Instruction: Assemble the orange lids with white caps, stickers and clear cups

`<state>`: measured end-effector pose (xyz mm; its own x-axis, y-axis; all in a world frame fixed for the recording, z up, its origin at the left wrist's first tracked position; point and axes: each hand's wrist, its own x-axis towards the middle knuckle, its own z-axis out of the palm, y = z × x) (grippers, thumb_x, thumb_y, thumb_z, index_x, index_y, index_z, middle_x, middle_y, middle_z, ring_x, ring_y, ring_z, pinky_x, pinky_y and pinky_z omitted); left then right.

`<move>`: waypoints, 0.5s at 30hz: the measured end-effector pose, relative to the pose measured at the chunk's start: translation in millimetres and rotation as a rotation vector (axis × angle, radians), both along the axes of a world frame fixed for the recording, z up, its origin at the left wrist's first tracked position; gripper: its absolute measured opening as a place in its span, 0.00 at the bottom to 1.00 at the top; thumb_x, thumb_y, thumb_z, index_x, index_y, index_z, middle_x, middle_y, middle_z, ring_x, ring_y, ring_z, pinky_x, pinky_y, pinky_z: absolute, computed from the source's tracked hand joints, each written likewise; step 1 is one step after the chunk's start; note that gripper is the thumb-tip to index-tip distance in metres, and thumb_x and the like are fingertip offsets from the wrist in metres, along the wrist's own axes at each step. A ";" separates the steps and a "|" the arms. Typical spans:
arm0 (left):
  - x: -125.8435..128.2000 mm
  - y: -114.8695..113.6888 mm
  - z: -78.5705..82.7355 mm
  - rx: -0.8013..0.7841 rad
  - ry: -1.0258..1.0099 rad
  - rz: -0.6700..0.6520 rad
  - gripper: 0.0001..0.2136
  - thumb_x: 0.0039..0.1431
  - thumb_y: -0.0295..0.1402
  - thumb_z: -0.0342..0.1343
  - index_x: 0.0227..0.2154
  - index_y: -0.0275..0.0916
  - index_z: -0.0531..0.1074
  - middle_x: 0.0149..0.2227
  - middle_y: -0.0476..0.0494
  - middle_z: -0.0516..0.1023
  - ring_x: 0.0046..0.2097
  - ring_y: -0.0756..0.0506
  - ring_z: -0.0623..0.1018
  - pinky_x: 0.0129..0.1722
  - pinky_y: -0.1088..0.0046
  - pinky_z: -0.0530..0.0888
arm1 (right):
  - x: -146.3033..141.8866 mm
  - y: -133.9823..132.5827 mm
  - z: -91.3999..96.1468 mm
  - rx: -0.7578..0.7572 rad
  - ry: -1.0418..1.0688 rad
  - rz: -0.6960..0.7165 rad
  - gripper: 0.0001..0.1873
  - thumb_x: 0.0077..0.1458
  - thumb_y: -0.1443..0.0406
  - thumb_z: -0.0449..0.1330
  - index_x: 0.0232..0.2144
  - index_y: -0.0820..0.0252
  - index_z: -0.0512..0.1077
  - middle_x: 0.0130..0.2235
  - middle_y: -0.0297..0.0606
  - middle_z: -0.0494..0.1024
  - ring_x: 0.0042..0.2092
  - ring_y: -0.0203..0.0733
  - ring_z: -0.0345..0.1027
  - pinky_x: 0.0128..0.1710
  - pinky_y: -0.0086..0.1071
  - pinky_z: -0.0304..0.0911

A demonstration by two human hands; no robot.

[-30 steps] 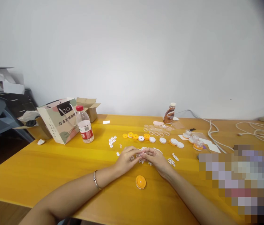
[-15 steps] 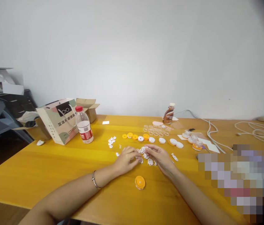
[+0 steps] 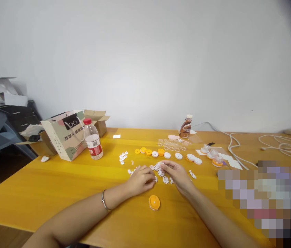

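Observation:
Small white openwork plastic pieces [image 3: 165, 179], some shaped like ship's wheels, lie in a loose cluster between my hands. My right hand [image 3: 175, 172] pinches one white piece [image 3: 158, 165] at the cluster's far side between thumb and fingers. On the cluster's left rests my left hand [image 3: 142, 179], its fingers curled down; whether anything is under the fingertips is hidden. A round orange disc part [image 3: 154, 202] with a white lower edge sits nearer to me. Beyond the hands runs a row of orange and white round discs [image 3: 167, 155]. More small white parts [image 3: 122, 157] are at the left.
Clear plastic rings [image 3: 171, 148] stand behind the discs, near a brown drink bottle [image 3: 186, 127]. Domed clear pieces [image 3: 213, 153] sit at right. At left are a water bottle [image 3: 93, 141], a paper bag [image 3: 66, 139] and a cardboard box [image 3: 99, 122]. Cables [image 3: 281, 141] lie at far right.
My left hand has drawn slightly left and toward me, its fingers curling in more. My right hand stays nearly in place, still pinching.

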<state>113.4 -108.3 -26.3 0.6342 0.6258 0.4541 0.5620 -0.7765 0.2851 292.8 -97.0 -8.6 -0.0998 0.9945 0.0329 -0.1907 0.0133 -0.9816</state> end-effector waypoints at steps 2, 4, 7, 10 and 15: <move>0.5 0.1 0.3 -0.015 -0.050 0.008 0.04 0.50 0.28 0.52 0.30 0.39 0.70 0.33 0.47 0.73 0.38 0.47 0.69 0.39 0.71 0.62 | -1.6 -1.8 0.5 -0.006 0.006 0.017 0.15 0.35 0.60 0.67 0.27 0.60 0.72 0.22 0.32 0.74 0.24 0.33 0.65 0.27 0.28 0.61; 1.1 0.7 0.8 -0.039 -0.139 0.010 0.04 0.48 0.27 0.52 0.29 0.38 0.68 0.32 0.47 0.72 0.37 0.48 0.69 0.39 0.72 0.63 | -3.2 -3.5 0.8 -0.007 0.010 0.028 0.15 0.35 0.60 0.67 0.27 0.60 0.71 0.23 0.32 0.74 0.25 0.34 0.66 0.28 0.27 0.61; 1.6 2.0 0.0 -0.104 -0.310 0.004 0.04 0.47 0.25 0.51 0.28 0.37 0.66 0.34 0.46 0.72 0.36 0.49 0.70 0.38 0.74 0.65 | -4.8 -4.2 -0.5 0.002 -0.002 0.041 0.14 0.35 0.61 0.67 0.27 0.60 0.70 0.25 0.32 0.75 0.28 0.34 0.68 0.29 0.26 0.62; 1.5 2.9 -3.3 -0.210 -0.417 0.057 0.03 0.48 0.24 0.50 0.28 0.37 0.64 0.30 0.48 0.71 0.30 0.52 0.70 0.31 0.78 0.66 | -4.8 -1.8 -4.4 -0.006 -0.017 0.040 0.12 0.37 0.60 0.66 0.25 0.61 0.70 0.25 0.32 0.75 0.28 0.33 0.67 0.30 0.25 0.61; 0.7 2.2 -3.4 -0.275 -0.431 0.065 0.03 0.51 0.27 0.50 0.30 0.36 0.65 0.25 0.51 0.69 0.25 0.54 0.67 0.26 0.81 0.65 | -4.5 0.1 -7.6 0.013 -0.017 0.030 0.14 0.37 0.61 0.66 0.28 0.59 0.70 0.25 0.30 0.74 0.26 0.32 0.68 0.29 0.26 0.62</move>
<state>114.1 -106.1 -29.6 0.3817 0.7905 0.4790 0.3932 -0.6079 0.6898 288.3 -96.9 -16.1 -0.1307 0.9904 0.0442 -0.1749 0.0209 -0.9844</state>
